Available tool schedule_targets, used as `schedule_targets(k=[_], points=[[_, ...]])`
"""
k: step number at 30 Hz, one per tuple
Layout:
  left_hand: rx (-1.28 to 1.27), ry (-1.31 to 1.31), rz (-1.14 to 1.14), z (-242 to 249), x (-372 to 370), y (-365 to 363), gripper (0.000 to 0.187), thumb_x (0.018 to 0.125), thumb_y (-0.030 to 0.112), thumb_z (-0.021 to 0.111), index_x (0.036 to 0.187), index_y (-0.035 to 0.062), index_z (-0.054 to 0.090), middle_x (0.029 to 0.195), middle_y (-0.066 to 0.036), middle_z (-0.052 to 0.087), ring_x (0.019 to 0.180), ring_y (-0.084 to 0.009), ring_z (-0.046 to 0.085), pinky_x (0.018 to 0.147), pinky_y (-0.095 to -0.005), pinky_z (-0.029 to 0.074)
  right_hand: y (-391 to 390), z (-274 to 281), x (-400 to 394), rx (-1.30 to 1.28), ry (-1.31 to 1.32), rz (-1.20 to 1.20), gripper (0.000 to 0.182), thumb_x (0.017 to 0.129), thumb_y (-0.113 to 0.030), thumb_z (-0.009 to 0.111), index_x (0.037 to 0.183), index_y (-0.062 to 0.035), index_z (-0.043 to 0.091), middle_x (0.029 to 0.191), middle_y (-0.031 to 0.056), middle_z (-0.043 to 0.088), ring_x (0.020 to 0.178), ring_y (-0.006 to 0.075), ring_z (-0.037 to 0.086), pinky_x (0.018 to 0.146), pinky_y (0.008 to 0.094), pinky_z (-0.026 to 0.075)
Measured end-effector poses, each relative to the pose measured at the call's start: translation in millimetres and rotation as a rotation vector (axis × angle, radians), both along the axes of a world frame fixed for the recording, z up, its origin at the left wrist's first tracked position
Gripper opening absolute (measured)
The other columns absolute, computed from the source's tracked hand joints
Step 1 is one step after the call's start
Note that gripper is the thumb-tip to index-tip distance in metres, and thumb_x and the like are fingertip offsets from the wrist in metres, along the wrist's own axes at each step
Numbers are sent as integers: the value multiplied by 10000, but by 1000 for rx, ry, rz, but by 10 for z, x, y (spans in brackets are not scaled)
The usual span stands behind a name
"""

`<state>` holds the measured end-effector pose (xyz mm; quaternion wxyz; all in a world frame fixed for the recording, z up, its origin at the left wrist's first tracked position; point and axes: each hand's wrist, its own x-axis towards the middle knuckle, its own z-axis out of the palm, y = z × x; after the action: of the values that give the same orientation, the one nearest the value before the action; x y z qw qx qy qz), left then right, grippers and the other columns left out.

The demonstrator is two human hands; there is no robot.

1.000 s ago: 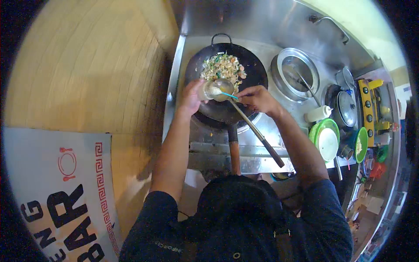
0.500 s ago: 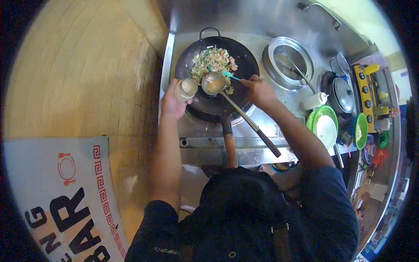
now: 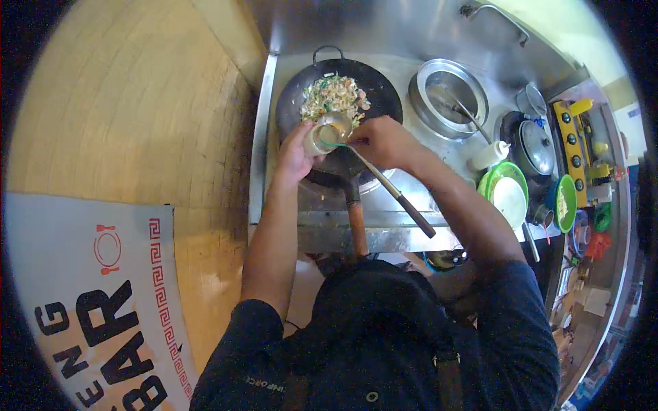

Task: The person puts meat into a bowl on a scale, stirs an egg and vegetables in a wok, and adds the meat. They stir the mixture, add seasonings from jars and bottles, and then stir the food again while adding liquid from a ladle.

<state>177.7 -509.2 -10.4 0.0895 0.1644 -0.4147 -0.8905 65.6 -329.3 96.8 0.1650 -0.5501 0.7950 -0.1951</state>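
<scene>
My left hand (image 3: 296, 156) is closed around a small clear jar (image 3: 319, 145) with pale contents, tilted over the near part of a dark wok (image 3: 384, 85). Between the fingers of my right hand (image 3: 387, 142) is a small teal spoon (image 3: 336, 144), its tip at the jar's mouth. A long-handled ladle (image 3: 394, 190) lies across the wok's near side, its bowl partly hidden behind the jar. Chopped, mixed food with pinkish slices (image 3: 334, 94) sits in the wok. The wok's wooden handle (image 3: 358, 229) points toward me.
Right of the wok stands a metal pot (image 3: 419, 103) with a ladle in it. Beyond are a white squeeze bottle (image 3: 489, 156), a green bowl (image 3: 522, 175) with a white one inside, a lidded pot (image 3: 537, 147) and another green bowl (image 3: 566, 218). A printed banner (image 3: 75, 240) hangs at left.
My right hand has brought the teal spoon from over the wok back to the jar's mouth. The jar has moved right and tilted toward the spoon. The ladle still lies across the wok.
</scene>
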Motion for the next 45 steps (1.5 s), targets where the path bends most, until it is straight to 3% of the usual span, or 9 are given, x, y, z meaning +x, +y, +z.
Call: schedule_targets(k=[12,19,22,27,32,34,39,42,45], points=[[36,13,8,-243,-56,-228,263,888,334,468,983,100,543,818,-56,614,641,-159,584,404,-287,409,209,-84,-122,5,-739,-350,222,729,-114,605,918,-26,681,813,83,678,719,127,608,692,261,488],[74,-7,72,-315,94,-570,289,890,373,455,986,116,547,843,-23,608,724,-164,565,482,-291,389,92,-399,-362,-26,-453,-243,253,699,-147,624,934,-72,683,760,115,666,664,209,640,653,307,515],[91,-22,251,-162,279,-558,345,888,428,446,999,119,553,888,-34,605,774,-159,550,511,-278,381,-74,-1134,-542,84,166,-266,190,716,-111,563,872,-100,671,853,152,645,753,302,635,698,388,525],[134,147,174,2,578,-422,356,876,436,456,1022,126,554,960,-40,611,851,-207,568,537,-323,413,305,-1243,-449,264,291,-199,269,762,-111,503,984,-146,650,884,151,589,815,315,607,714,418,501],[146,16,368,131,644,92,421,861,390,476,1074,30,529,1041,-105,580,991,-276,522,895,-416,422,1083,-829,-284,231,11,-331,335,764,-75,503,1065,-178,611,910,156,603,865,322,602,733,424,497],[-212,23,279,184,576,502,464,869,360,449,1146,-11,476,1087,-145,553,1046,-260,503,938,-413,413,1723,-750,-128,-115,25,-516,370,738,-27,485,1073,-124,611,882,156,593,830,324,597,717,419,492],[297,196,-244,654,258,2111,522,858,381,457,1242,31,404,1182,-170,461,921,-295,513,651,-338,509,4435,-555,345,-699,209,-1160,265,763,-43,541,1015,-58,626,878,140,594,771,295,589,714,348,485],[298,94,-381,632,-38,3207,520,846,394,479,1225,44,417,1152,-173,466,858,-291,524,546,-310,495,6361,-313,705,-778,-149,-1846,323,738,1,499,1037,-31,619,770,117,627,706,200,587,660,298,460],[434,22,-567,499,-388,4259,569,804,356,562,1219,8,388,1137,-213,450,851,-331,515,520,-307,485,8029,-1071,717,-669,227,-2195,390,780,-28,485,1164,-27,558,831,116,656,732,163,602,700,269,460]])
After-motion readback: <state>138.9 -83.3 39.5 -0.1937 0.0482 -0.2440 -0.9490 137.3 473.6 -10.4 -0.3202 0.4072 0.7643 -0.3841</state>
